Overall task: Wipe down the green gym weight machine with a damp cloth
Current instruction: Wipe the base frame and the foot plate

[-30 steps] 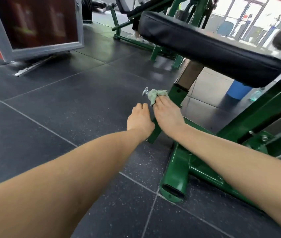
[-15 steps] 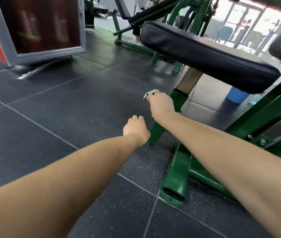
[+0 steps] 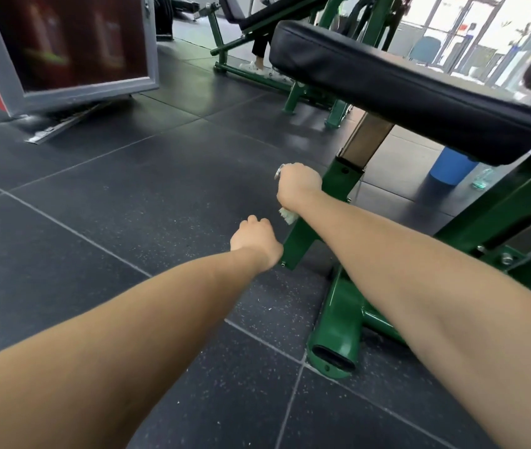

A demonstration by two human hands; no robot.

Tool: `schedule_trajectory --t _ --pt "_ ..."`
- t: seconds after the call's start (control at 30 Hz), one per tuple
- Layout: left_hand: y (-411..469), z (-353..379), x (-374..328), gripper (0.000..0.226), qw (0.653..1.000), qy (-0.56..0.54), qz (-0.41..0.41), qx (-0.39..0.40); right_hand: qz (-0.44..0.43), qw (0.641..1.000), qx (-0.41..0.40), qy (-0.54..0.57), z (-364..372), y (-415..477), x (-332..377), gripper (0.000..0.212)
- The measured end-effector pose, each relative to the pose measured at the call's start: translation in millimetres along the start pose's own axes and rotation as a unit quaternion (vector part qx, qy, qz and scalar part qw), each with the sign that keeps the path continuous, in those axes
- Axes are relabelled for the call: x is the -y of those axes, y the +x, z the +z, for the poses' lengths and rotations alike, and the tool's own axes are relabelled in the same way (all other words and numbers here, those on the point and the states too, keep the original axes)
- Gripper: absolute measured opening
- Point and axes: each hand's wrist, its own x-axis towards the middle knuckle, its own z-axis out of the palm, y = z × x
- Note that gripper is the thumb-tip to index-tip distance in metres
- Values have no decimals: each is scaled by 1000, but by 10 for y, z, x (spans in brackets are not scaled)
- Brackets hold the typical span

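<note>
1. Head view: right hand (image 3: 298, 183) is wrapped around the metal adjustment knob (image 3: 279, 172) on the green machine's upright post (image 3: 343, 176), fingers curled over it with the cloth bunched inside the grip.
2. Cloth (image 3: 287, 216): only a pale green tuft shows, hanging out below the right wrist, just beside the angled green strut (image 3: 299, 239).
3. Left hand (image 3: 255, 239): fingers curled under, knuckles up, sitting low against the left side of that strut (contact or grip on it is hidden behind the hand, cannot tell).
4. Machine frame: green base tube (image 3: 338, 322) lies on the dark rubber floor tiles (image 3: 111, 196), open end toward the camera. Black seat pad (image 3: 403, 89) sits above the post on a steel inner column (image 3: 366, 137).
5. Background: blue bin (image 3: 452, 166) and a clear bottle (image 3: 482, 178) on the floor past the pad; grey-framed panel (image 3: 63, 47) top left; another green bench (image 3: 257, 17) behind, a person's leg and white shoe (image 3: 252, 67) beside it.
</note>
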Motion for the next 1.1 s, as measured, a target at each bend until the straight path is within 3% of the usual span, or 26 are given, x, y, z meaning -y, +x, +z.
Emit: schedule_trajectory --t 0.07,0.23,0.37,0.57,0.73,0.87,1.1 --pt "-31 -74 39 38 1000 7 -1 2 -6 1000 -1 3 -36 -50 -34 31" --pt "-32 -257 105 38 1000 11 -14 -1 -25 993 -110 -42 183 -268 -45 39" --pt "-48 -295 89 38 1000 15 -13 5 -104 983 -150 -34 373 -331 -231 65" --pt "-16 -247 5 41 1000 17 -9 14 -181 941 -197 -207 538 -316 -352 62" --pt "9 -158 -45 40 999 15 1 30 -110 977 -136 -121 399 -281 -194 34" --pt "-1 -113 -54 40 999 17 8 42 -27 997 -26 -64 169 -125 -13 48" --pt "41 -195 -80 38 1000 10 7 27 -68 991 -13 -117 180 -154 -140 44"
